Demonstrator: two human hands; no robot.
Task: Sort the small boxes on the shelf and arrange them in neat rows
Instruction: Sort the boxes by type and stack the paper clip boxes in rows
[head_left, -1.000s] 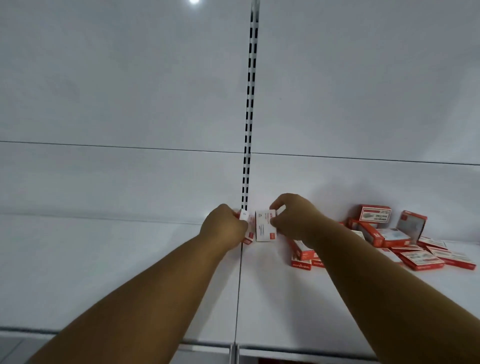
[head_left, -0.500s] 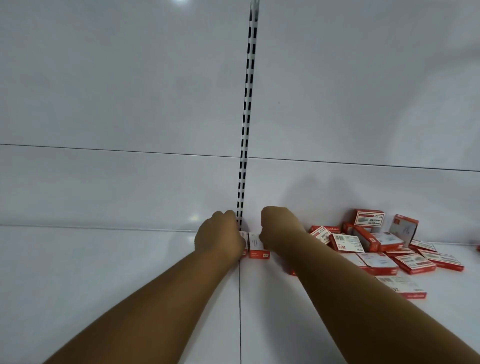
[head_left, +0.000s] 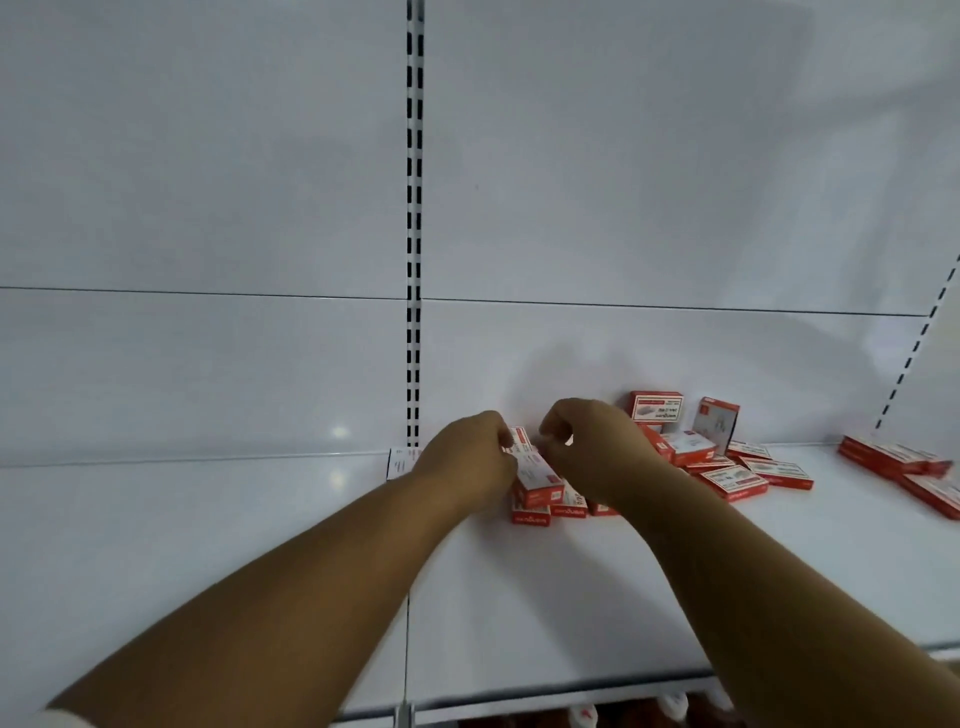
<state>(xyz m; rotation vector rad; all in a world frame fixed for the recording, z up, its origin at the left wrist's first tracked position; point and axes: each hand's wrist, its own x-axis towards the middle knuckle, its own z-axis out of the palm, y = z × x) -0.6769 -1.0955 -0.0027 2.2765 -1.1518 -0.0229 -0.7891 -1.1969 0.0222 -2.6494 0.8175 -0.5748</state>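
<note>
Small red-and-white boxes lie on the white shelf (head_left: 519, 597). One small box (head_left: 537, 475) is tilted up between my hands, above two others lying flat (head_left: 530, 517). My left hand (head_left: 467, 457) grips its left side with curled fingers. My right hand (head_left: 592, 447) has its fingers curled at the box's far right end and seems to pinch it. A loose pile of boxes (head_left: 727, 462) lies just right of my right hand, some leaning on the back wall. One white-faced box (head_left: 399, 462) stands against the back wall by the slotted upright.
More red boxes (head_left: 904, 465) lie at the shelf's far right. The slotted upright (head_left: 414, 260) runs up the back panel. A seam (head_left: 408, 623) divides the shelf boards. Items on a lower shelf (head_left: 675, 719) show under the front edge.
Both hands have moved right from the upright to the edge of the pile, leaving a box standing at the back wall. They now hold another box.
</note>
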